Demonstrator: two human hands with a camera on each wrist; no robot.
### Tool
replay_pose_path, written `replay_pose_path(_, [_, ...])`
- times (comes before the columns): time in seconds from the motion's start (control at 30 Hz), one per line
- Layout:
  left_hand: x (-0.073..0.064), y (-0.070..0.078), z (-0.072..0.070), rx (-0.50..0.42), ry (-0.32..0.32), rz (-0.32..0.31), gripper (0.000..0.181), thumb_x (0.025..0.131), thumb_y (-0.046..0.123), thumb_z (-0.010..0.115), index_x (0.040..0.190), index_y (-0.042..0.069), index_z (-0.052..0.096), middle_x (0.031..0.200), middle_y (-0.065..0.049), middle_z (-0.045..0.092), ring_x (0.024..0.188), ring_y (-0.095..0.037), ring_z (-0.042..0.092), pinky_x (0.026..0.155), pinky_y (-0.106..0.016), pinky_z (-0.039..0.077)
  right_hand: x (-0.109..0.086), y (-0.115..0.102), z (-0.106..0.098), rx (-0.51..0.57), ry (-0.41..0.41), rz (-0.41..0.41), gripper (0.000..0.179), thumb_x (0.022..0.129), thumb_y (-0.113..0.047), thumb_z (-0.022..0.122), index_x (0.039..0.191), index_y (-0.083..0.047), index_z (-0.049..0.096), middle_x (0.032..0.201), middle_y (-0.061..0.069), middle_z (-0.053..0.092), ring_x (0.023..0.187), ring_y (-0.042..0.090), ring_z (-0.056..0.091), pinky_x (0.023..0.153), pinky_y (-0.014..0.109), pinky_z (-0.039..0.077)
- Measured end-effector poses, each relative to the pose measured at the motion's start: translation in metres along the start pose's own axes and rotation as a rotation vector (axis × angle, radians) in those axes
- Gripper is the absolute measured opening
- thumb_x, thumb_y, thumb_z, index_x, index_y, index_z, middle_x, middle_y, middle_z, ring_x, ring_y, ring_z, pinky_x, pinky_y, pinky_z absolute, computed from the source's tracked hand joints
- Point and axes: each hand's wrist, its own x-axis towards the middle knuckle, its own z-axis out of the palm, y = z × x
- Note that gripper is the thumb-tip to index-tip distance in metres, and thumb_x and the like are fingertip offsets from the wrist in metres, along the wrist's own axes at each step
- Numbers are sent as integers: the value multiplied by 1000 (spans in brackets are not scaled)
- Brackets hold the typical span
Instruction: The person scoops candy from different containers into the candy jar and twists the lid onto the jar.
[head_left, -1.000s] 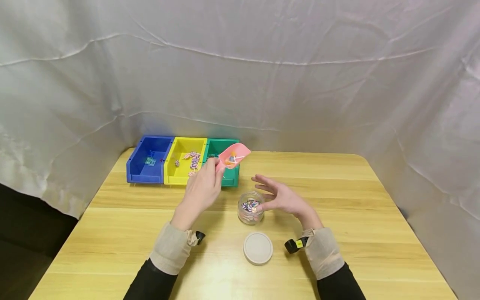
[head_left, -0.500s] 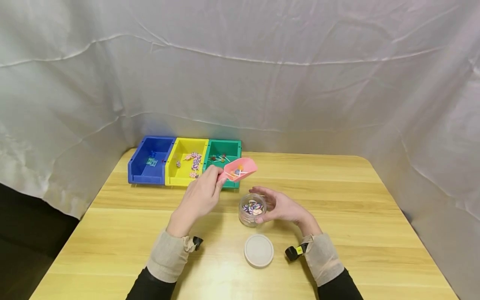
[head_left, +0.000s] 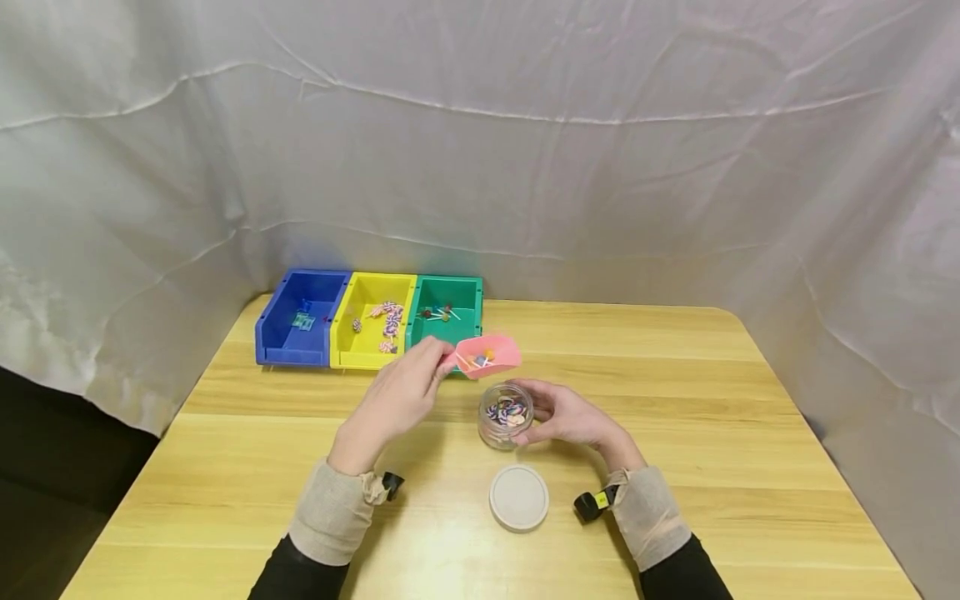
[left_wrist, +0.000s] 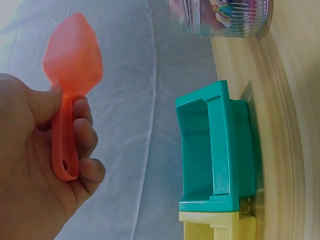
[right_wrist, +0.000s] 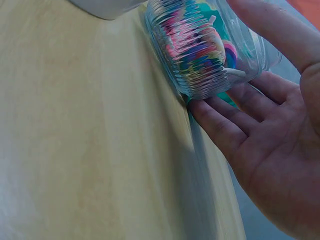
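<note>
My left hand grips the handle of a small pink scoop, which bears a few small lollipops. The scoop is just beyond and above a clear jar on the table. Striped candy pieces fill part of the jar, and its mouth is uncovered. My right hand holds the jar from the right, thumb on the near side and fingers round the far side. In the left wrist view, fingers and thumb wrap the scoop's handle. Ribbed jar walls show in the right wrist view.
A round whitish lid lies in front of the jar. At the back left stand joined blue, yellow and green bins with small pieces and lollipops inside. A grey curtain hangs behind the wooden table.
The left hand has brought the scoop from over the green bin toward me and slightly right, closer to the jar. My right hand has come in around the jar.
</note>
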Motion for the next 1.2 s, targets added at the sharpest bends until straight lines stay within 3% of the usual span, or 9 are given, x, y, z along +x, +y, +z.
replay_pose_path(0.27, [2,3,1,3,0,54,17,109,21,55,115,9,65,104,0,65,95,-18,61,88,-38,55,-1,1,-1,14,2,25,95,82,-3,87,157,7,31,154,26,47,144,41,44,116,39,39])
replay_pose_path(0.5, [1,6,1,61,9,105,20,108,20,56,117,8,69,103,0,66,94,-19,61,86,-37,53,1,1,-1,22,-7,11,92,81,-2,87,157,5,34,153,23,49,144,38,46,118,40,36])
replay_pose_path(0.77, [1,11,0,101,-15,106,20,106,18,60,118,7,71,105,-2,68,96,-22,62,89,-40,53,0,1,-1,21,-4,14,93,82,-5,88,157,6,34,156,24,46,147,38,42,118,39,35])
replay_pose_path(1.2, [-1,7,7,159,-72,104,21,105,19,60,120,10,72,109,-1,68,100,-22,61,91,-40,52,0,2,-1,7,4,20,95,81,-3,88,158,5,32,160,23,42,149,38,38,119,44,34])
